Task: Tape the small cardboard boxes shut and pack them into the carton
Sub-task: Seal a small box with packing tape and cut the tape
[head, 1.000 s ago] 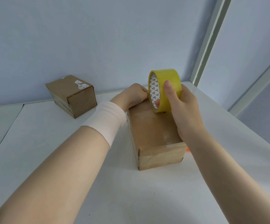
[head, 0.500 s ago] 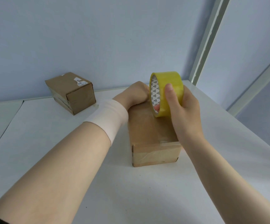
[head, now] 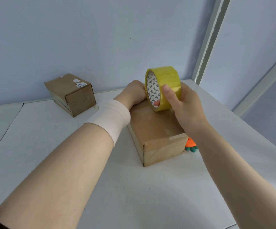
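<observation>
A small brown cardboard box lies on the white table in front of me, its top flaps closed and tape across its near end. My right hand grips a yellow tape roll, held upright on the box's top near its far end. My left hand curls over the box's far edge just left of the roll; a pale band wraps that wrist. A second small cardboard box with a white label sits at the back left against the wall. No carton is in view.
An orange and green object peeks out from behind the near box's right side. A blue wall runs behind the table, with a white frame post at the back right. The table's right edge slopes away near my right forearm.
The tape roll and my right hand have shifted slightly toward me along the box top. My left hand stays on the far edge. The orange object has come into view.
</observation>
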Motion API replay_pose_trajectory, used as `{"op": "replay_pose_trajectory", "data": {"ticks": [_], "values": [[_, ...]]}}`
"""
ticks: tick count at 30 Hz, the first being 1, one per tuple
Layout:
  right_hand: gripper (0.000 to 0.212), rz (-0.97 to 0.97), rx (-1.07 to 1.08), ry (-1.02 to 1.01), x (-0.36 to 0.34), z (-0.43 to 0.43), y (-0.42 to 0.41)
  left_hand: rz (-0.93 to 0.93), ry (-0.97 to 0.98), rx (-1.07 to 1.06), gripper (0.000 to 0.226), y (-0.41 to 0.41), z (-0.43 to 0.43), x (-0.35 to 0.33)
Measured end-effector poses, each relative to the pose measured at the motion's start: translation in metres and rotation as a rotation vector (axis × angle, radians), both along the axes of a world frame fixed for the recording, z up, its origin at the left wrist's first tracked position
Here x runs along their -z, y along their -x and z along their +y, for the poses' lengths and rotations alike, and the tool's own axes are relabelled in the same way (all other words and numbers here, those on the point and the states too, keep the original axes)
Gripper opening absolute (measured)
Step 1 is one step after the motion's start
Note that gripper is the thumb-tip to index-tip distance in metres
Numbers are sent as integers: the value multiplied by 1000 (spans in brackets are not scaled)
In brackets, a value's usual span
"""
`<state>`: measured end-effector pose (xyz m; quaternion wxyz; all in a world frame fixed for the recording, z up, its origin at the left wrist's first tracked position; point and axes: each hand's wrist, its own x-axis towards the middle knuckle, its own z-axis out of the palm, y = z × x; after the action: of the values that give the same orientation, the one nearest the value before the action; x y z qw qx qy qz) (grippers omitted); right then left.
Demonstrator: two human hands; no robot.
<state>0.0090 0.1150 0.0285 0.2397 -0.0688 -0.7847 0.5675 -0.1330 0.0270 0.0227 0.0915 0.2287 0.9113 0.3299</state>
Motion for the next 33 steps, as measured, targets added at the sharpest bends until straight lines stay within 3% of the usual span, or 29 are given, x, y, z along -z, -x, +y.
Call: {"op": "replay_pose_trajectory", "data": {"ticks": [5, 10, 14, 18, 22, 25, 28, 30, 33], "values": [[24, 79, 67, 139, -10, -12, -44, 37, -42, -11, 41, -7, -2, 1], [51, 82, 125, 115, -11, -8, -88, 30, -127, 55, 26, -10, -6, 3], [43, 71, -69, 202, -7, 0, -93, 99, -74, 66, 28, -10, -6, 4], [55, 89, -198, 176, 8, 3, -98, 127, -48, 41, 28, -13, -5, 3], [31, 159, -48, 215, 10, -2, -98, 127, -30, 51, 25, -12, -4, 2], [29, 164, 49, 241, 8, -6, -110, 94, -49, 42, 31, -12, -4, 3], [41, 57, 103, 286, 20, -13, -130, 101, -60, 39, 32, -11, -5, 4], [37, -7, 117, 315, 27, -16, -136, 113, -49, 28, 34, -12, -5, 4], [21, -63, 108, 255, 31, -16, -133, 349, 85, -37, 35, -21, -1, 2]]}}
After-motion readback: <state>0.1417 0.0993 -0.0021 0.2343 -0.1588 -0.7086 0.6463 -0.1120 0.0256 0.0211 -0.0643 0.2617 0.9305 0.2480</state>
